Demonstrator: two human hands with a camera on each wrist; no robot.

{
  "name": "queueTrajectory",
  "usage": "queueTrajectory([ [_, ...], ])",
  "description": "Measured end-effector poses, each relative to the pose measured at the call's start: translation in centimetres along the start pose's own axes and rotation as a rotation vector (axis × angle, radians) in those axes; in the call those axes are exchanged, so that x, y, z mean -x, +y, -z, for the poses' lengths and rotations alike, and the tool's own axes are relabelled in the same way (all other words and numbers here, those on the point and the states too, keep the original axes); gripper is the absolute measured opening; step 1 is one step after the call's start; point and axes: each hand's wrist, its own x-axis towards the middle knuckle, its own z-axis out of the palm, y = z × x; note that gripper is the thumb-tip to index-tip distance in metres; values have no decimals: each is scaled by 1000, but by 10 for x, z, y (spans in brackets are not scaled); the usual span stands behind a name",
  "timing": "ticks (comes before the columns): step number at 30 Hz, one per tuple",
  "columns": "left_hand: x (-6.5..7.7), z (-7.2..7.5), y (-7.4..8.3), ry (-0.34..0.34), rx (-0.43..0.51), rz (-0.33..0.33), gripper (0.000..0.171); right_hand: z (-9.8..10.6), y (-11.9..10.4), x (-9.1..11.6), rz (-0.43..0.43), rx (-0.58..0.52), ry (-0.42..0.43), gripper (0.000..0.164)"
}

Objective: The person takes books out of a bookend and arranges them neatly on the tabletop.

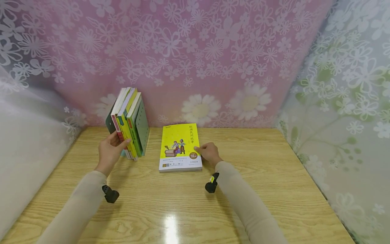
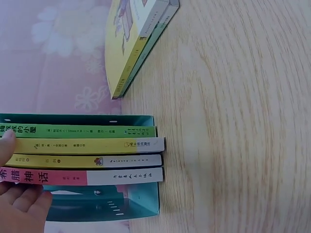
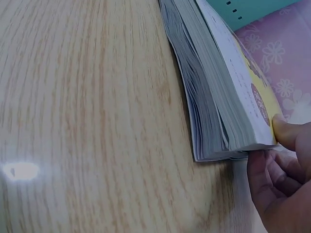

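Observation:
Several upright books stand between the plates of a teal bookend point(image 1: 142, 118) at the left. Their spines include a pink-and-white one point(image 2: 124, 175) and a green one point(image 2: 97, 131). My left hand point(image 1: 109, 150) grips this row, thumb across the spines and fingers against the pink book's side. Flat on the table lies a yellow book point(image 1: 179, 135) with two cartoon figures on its cover. Another book point(image 3: 198, 104) with a green spine is under it. My right hand point(image 1: 210, 154) pinches the yellow book's right edge, thumb on the cover and fingertips beneath.
A wooden table point(image 1: 170, 200) carries everything. Behind it hangs a pink flowered curtain point(image 1: 195, 51), with pale cloth point(image 1: 344, 118) at the right side. Black wrist cameras point(image 1: 110, 194) are strapped to both sleeves.

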Motion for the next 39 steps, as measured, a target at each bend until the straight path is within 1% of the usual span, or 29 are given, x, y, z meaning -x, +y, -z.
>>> queueTrajectory([
  [3, 0, -1, -1, 40, -6, 13, 67, -1, -2, 2, 2, 44, 44, 31],
  [8, 1, -3, -1, 98, -17, 16, 63, -4, -3, 5, 35, 117, 104, 32],
  [13, 2, -4, 2, 116, 12, 29, 64, -5, -5, 6, 41, 143, 142, 32],
  [16, 3, -4, 1, 128, 25, 37, 60, -5, -8, 9, 55, 162, 166, 31],
  [20, 3, -6, 0, 149, 24, 22, 52, -4, -9, 11, 82, 177, 195, 31],
  [26, 4, -8, -1, 163, 0, 2, 49, -4, -9, 12, 85, 207, 211, 31],
  [30, 5, -10, -3, 163, -17, -2, 48, -4, -10, 14, 88, 217, 208, 30],
  [36, 5, -9, -7, 109, -89, -40, 48, -3, -6, 16, 91, 174, 188, 26],
  [39, 6, -8, -10, 90, -124, -40, 48, -3, -4, 15, 82, 159, 168, 27],
])
